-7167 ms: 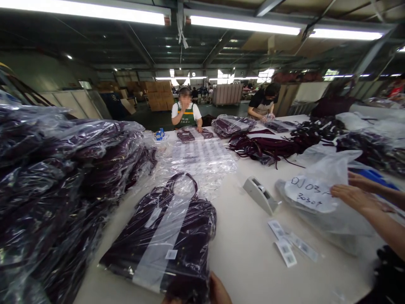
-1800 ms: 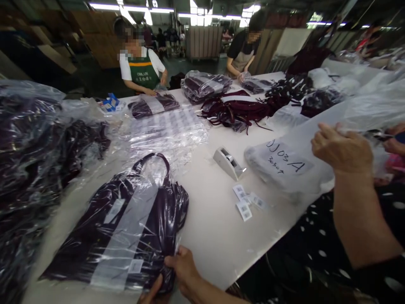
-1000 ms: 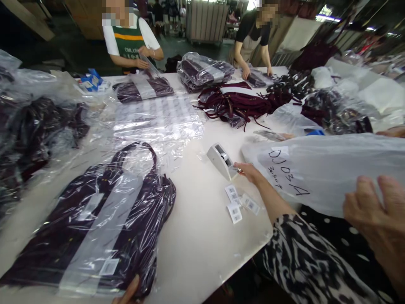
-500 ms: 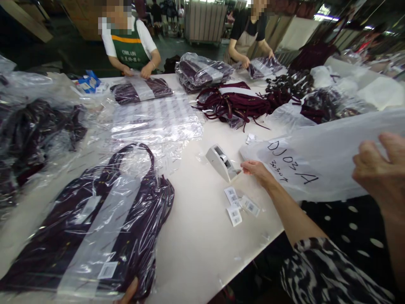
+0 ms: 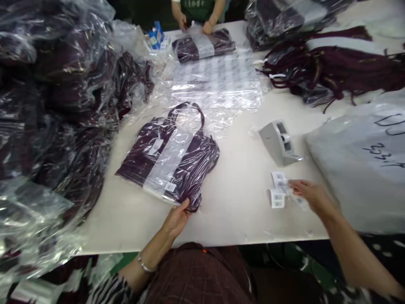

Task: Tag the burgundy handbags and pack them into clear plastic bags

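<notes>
A dark maroon handbag in a clear plastic bag lies flat on the table, with its handle pointing away from me and a pale band across it. My left hand grips the near right corner of this bagged handbag, thumb on top. Over the small white barcode labels on the table, my right hand has its fingers pressed together. Slight blur hides what, if anything, those fingertips hold. One label lies partly beneath that hand. Just beyond the labels stands a grey tape dispenser.
Plastic-wrapped maroon bags are heaped high on the left. Clear printed plastic bags lie ahead, near a co-worker's hands on a wrapped bundle. Unwrapped maroon goods lie far right, above a white sack with handwriting.
My view has swung left and down. My right hand has moved from beside the tape dispenser's front to the labels. The left hand stays at the bagged handbag's corner.
</notes>
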A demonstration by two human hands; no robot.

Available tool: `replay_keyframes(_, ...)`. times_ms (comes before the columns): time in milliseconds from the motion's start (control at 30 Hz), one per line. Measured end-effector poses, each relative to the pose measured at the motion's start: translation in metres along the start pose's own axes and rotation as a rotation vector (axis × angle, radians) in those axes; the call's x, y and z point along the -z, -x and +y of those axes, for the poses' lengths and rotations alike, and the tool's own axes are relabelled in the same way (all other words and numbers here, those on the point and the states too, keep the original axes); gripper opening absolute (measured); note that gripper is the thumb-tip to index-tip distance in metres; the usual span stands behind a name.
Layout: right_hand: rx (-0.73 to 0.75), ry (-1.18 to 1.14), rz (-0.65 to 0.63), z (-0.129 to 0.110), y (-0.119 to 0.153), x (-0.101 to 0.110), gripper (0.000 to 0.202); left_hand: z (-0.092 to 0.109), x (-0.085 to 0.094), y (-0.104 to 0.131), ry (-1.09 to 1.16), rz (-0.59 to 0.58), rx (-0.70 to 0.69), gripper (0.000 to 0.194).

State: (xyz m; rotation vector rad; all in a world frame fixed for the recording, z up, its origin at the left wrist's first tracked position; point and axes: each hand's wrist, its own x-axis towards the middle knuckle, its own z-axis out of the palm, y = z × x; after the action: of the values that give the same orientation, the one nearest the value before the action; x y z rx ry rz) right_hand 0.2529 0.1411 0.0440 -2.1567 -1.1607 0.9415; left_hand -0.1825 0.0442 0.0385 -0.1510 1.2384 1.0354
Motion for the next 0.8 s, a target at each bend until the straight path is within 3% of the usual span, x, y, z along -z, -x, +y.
replay_keyframes(67, -0.038, -0.107, -0.228, -0.029, 0.044, -0.04, 0.041, -0.002, -0.001, -0.001, -0.025, -0.016, -0.037, 0.028)
replay_keyframes(133, -0.11, -0.367, -0.511, -0.069, 0.095, -0.089, 0.036, -0.005, -0.001, -0.001, -0.051, -0.036, -0.072, 0.033)
replay_keyframes(200, -0.119, -0.477, -0.693, -0.108, 0.14, -0.134, 0.033, -0.009, 0.001, -0.002, -0.063, -0.053, -0.098, 0.036)
replay_keyframes(267, -0.097, -0.489, -0.734, -0.133, 0.169, -0.171, 0.031, -0.012, 0.004, -0.003, -0.071, -0.067, -0.121, 0.036)
replay_keyframes(333, -0.109, -0.405, -0.689, -0.14, 0.181, -0.195, 0.029, -0.014, 0.007, -0.004, -0.081, -0.074, -0.148, 0.036)
replay_keyframes(500, -0.228, -0.237, -0.642, -0.115, 0.172, -0.219, 0.032, -0.016, 0.017, -0.007, -0.099, -0.073, -0.181, 0.035)
replay_keyframes(800, -0.319, -0.333, -0.692, -0.106, 0.184, -0.217, 0.05, -0.013, 0.026, -0.004, -0.055, -0.107, -0.121, 0.036)
